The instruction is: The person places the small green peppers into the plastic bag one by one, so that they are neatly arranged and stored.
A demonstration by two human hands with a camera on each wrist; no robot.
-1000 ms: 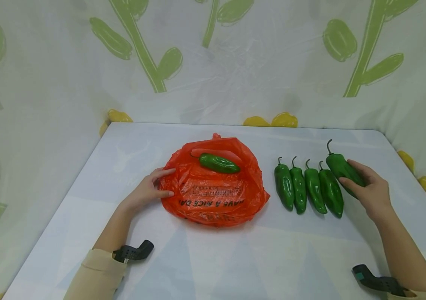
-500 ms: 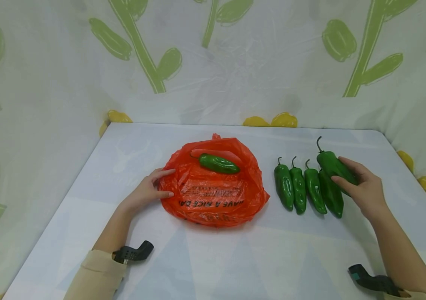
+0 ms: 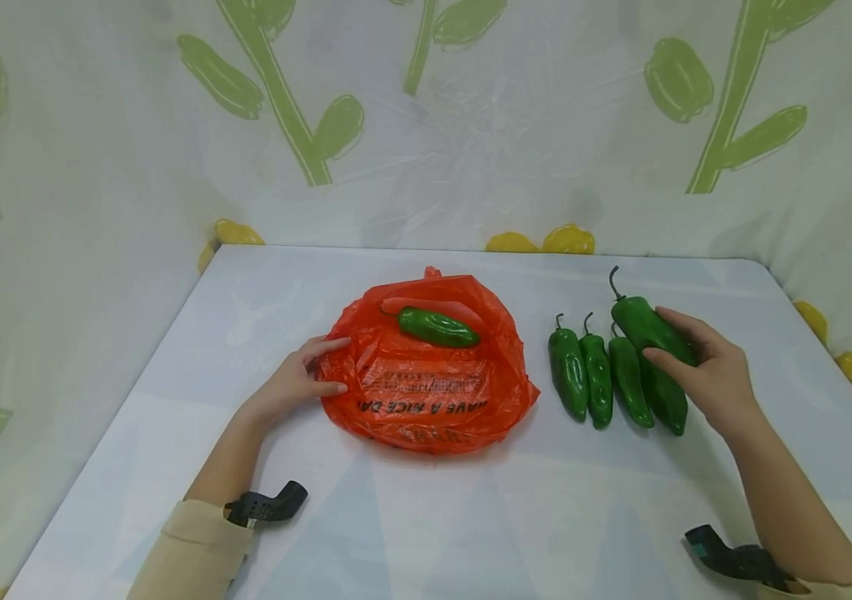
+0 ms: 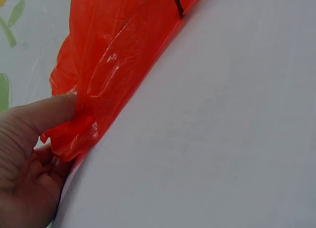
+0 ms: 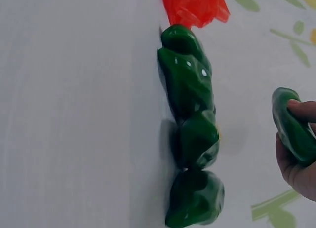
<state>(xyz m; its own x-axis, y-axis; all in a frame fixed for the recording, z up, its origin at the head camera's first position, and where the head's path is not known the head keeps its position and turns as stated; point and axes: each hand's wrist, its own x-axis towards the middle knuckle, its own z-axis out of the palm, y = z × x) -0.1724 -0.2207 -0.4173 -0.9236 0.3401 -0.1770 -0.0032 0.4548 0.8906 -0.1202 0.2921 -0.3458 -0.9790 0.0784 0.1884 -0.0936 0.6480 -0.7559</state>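
Observation:
A red plastic bag lies spread on the table, with dark lettering across it. One green chili pepper is at the bag's mouth. My left hand pinches the bag's left edge between thumb and fingers, as the left wrist view also shows. In my right hand is another green pepper, gripped near its lower end, stem pointing up and away. It hangs above a row of green peppers, partly covering the two rightmost ones. The right wrist view shows this held pepper apart from the row.
The white table has a back edge against a plastic sheet printed with green plants. A gap of bare table separates the bag from the pepper row. Black wrist straps sit on both forearms.
My right hand has moved left and slightly away from me with the held pepper, from right of the row to over its right end. The left hand and bag have stayed put.

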